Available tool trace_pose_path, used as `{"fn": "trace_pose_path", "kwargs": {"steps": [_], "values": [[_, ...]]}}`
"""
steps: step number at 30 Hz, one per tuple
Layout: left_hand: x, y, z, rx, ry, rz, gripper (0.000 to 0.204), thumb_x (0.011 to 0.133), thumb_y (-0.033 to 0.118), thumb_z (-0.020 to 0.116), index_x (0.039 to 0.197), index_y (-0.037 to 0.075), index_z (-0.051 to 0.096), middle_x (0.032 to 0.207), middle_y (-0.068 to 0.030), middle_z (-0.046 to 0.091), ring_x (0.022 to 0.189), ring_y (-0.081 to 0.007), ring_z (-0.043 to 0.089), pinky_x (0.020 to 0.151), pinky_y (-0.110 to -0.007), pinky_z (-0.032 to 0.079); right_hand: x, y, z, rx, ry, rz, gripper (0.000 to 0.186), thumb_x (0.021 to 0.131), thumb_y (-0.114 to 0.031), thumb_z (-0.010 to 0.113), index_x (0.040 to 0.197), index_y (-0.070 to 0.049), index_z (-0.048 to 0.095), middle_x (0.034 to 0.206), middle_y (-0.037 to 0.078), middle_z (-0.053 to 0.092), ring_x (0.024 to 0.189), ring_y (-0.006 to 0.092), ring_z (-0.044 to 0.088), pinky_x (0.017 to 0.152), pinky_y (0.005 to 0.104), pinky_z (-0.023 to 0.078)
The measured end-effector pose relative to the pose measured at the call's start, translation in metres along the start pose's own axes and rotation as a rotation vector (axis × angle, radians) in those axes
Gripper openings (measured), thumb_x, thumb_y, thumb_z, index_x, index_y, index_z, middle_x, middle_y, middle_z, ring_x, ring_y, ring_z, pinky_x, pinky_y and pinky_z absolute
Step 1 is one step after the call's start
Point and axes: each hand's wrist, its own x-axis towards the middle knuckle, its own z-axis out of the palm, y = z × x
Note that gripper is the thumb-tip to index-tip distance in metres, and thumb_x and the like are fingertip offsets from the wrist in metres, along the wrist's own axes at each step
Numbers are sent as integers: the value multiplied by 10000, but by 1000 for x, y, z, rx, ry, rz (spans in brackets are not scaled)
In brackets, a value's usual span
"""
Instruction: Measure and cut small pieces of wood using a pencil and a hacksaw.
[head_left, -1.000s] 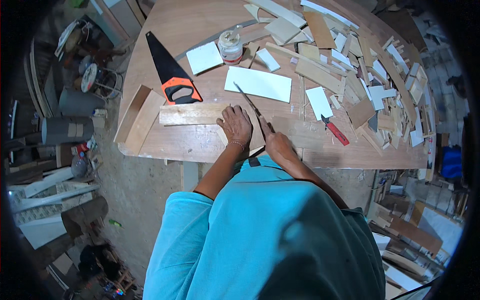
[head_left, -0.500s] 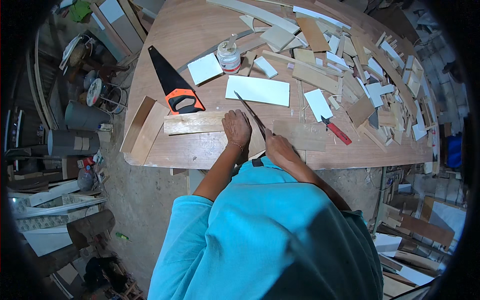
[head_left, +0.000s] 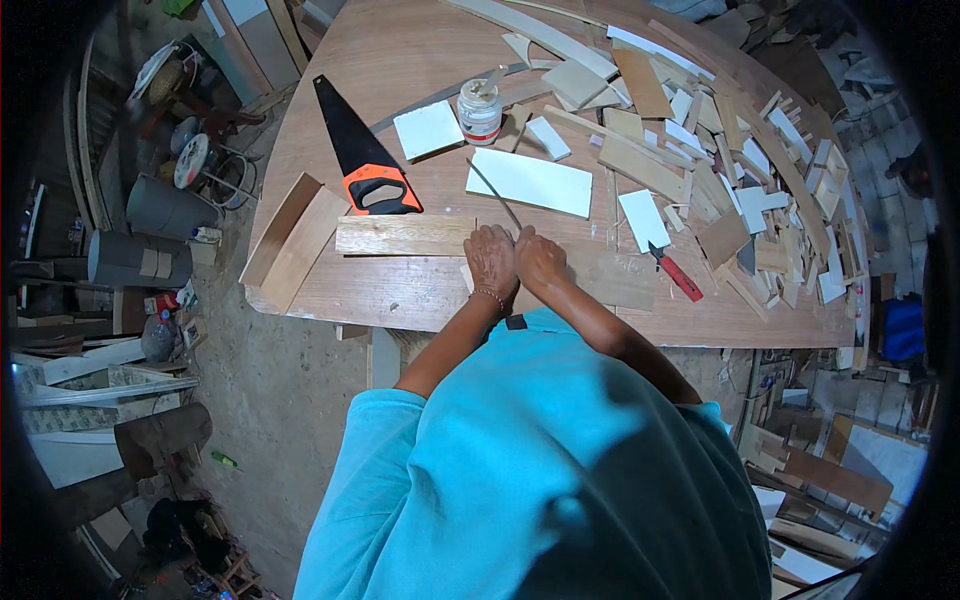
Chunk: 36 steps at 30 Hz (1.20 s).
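Observation:
My left hand (head_left: 491, 262) presses on the right end of a light wooden plank (head_left: 400, 235), fingers bent over it. Right beside it, my right hand (head_left: 543, 264) is closed on a long, thin file-like tool (head_left: 493, 190), which points forward across a white rectangular board (head_left: 530, 183). A pale board under my hands is mostly hidden. An orange-handled black saw (head_left: 355, 140) lies above the plank, and a two-sided plywood piece (head_left: 305, 250) sits at its left. A red-handled cutting tool (head_left: 678, 276) rests right of my hands, by a small white piece (head_left: 641, 218).
A jar (head_left: 480, 118) with a stick in it stands behind the white board, beside a white block (head_left: 428, 130). A large pile of wood offcuts (head_left: 730, 160) covers the worktable's (head_left: 420, 300) right side. Cylindrical containers (head_left: 137, 258) and scrap material lie on the floor to the left.
My right hand, holding the thin tool, has moved forward and left, so it is now right beside my left hand. My left hand stays on the plank's end.

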Motion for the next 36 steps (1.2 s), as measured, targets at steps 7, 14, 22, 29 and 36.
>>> {"fn": "trace_pose_path", "kwargs": {"steps": [7,14,22,29,36], "values": [[4,-11,0,17,1,-118,176,792,167,428,733,30,521,741,-142,527,740,-273,500,676,-385,337,-6,-2,-23,-57,-89,19,193,808,-94,345,860,56,453,717,266,570,690,399,580,607,470,460],[11,-11,0,5,-23,-126,182,790,174,439,725,31,530,730,-140,547,718,-275,523,650,-400,347,-17,8,-19,-74,-114,-19,131,764,-42,386,822,56,452,693,283,556,674,405,576,597,474,451],[13,-10,-4,18,-24,-88,192,801,175,432,702,39,525,696,-141,551,697,-274,525,653,-399,339,-20,8,-12,-76,-136,-53,154,774,-62,363,812,60,449,666,277,550,637,405,570,576,473,450],[12,-12,1,11,28,-45,167,785,154,448,692,37,523,673,-126,530,687,-268,509,656,-386,339,-21,9,-9,-62,-103,-87,170,789,-66,344,807,66,449,651,267,550,616,390,569,555,458,453],[13,-12,2,24,10,-36,156,776,146,455,686,38,522,677,-131,535,681,-268,518,636,-379,364,-22,7,-5,-64,-57,-90,210,819,-95,325,807,71,453,605,233,549,575,383,559,519,454,446]]}}
